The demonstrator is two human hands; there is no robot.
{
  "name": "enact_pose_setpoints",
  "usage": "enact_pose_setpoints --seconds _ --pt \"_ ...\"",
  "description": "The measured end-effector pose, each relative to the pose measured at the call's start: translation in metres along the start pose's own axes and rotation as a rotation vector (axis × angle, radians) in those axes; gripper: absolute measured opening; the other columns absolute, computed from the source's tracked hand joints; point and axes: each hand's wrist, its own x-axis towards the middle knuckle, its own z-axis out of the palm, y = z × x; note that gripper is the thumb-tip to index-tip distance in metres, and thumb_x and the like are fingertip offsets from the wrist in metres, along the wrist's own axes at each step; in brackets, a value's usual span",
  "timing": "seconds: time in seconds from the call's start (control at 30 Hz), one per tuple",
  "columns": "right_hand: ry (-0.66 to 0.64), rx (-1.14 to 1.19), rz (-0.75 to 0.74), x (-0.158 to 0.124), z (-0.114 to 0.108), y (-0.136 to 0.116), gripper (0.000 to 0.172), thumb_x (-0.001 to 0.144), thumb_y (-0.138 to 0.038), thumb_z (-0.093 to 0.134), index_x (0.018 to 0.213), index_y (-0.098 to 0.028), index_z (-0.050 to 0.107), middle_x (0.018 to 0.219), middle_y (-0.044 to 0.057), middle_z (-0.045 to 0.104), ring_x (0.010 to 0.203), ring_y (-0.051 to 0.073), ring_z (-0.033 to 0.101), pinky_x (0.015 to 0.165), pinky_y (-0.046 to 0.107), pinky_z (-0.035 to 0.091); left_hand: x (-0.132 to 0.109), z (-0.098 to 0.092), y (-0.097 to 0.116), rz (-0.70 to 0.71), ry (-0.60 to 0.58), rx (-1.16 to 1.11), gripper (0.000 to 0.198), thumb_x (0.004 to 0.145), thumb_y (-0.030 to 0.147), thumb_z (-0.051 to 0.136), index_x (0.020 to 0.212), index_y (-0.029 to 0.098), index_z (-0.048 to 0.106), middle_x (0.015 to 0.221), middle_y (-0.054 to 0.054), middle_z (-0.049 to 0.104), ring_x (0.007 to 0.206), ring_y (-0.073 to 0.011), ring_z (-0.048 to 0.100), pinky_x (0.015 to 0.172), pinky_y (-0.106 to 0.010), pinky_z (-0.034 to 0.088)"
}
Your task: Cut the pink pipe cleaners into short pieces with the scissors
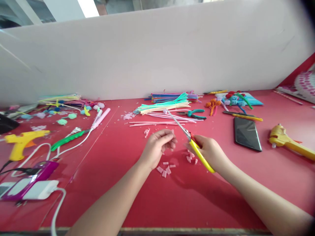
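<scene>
Yellow-handled scissors [200, 155] are in my right hand [211, 152], their long blades pointing up and left over the red table. My left hand [159, 146] is beside them with its fingers curled and thumb against the fingers; a tiny pale pink bit seems to show at the fingertips, too small to name. Below my hands lie short pink cut pieces [168, 170], in two loose groups. Beyond the blades are pink pipe cleaners [157, 123] and a bundle of mint and cream ones [162, 107].
Teal-handled pliers [194, 114] lie behind the scissors. At the right are a black phone [246, 133] and a yellow glue gun [290, 142]. To the left are another yellow glue gun [21, 142], a green-handled tool [67, 140], white cables and a purple power strip [46, 168].
</scene>
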Motion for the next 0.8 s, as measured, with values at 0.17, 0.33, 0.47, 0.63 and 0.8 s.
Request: enact_pose_setpoints --seconds 0.17,0.33,0.47,0.63,0.8 --pt "-0.109 0.488 0.081 -0.004 -0.005 -0.013 0.018 0.070 -0.035 0.045 0.069 -0.017 0.050 0.041 -0.008 0.038 0.034 0.006 0.036 0.036 0.018 0.027 -0.005 0.010 -0.004 -0.150 -0.213 0.156 0.014 0.073 0.026 0.052 0.071 0.013 0.058 0.063 -0.003 0.057 0.051 -0.0087 0.051 0.051 -0.022 0.040" --pt "-0.135 0.577 0.101 -0.006 -0.005 -0.013 0.011 0.068 -0.027 0.045 0.062 -0.018 0.047 0.038 -0.008 0.041 0.032 0.005 0.036 0.034 0.016 0.027 -0.007 0.013 -0.004 -0.153 -0.264 0.263 0.016 0.073 0.027 0.051 0.068 0.014 0.058 0.062 -0.003 0.055 0.052 -0.0099 0.050 0.050 -0.022 0.039" --pt "-0.154 0.470 0.079 -0.006 -0.001 -0.007 0.014 0.069 -0.030 0.044 0.067 -0.018 0.049 0.047 -0.004 0.050 0.039 0.007 0.045 0.037 0.017 0.030 -0.008 0.011 -0.010 -0.083 -0.208 0.426 0.015 0.070 0.029 0.056 0.071 0.014 0.059 0.056 -0.002 0.054 0.051 -0.0106 0.050 0.052 -0.023 0.040" --pt "-0.108 0.212 -0.018 -0.004 -0.002 -0.002 0.020 0.070 -0.038 0.045 0.065 -0.018 0.047 0.051 -0.003 0.053 0.043 0.008 0.047 0.040 0.018 0.028 -0.006 0.007 -0.013 -0.050 -0.158 0.461 0.018 0.070 0.032 0.055 0.068 0.015 0.059 0.053 -0.001 0.053 0.048 -0.0101 0.049 0.050 -0.023 0.040" --pt "0.038 -0.232 -0.044 -0.001 -0.006 0.003 0.029 0.069 -0.049 0.045 0.062 -0.021 0.043 0.048 -0.003 0.050 0.044 0.011 0.046 0.043 0.020 0.023 0.002 0.001 -0.008 0.058 0.080 0.287 0.013 0.068 0.028 0.057 0.070 0.014 0.057 0.057 0.000 0.055 0.047 -0.0082 0.049 0.046 -0.020 0.039"
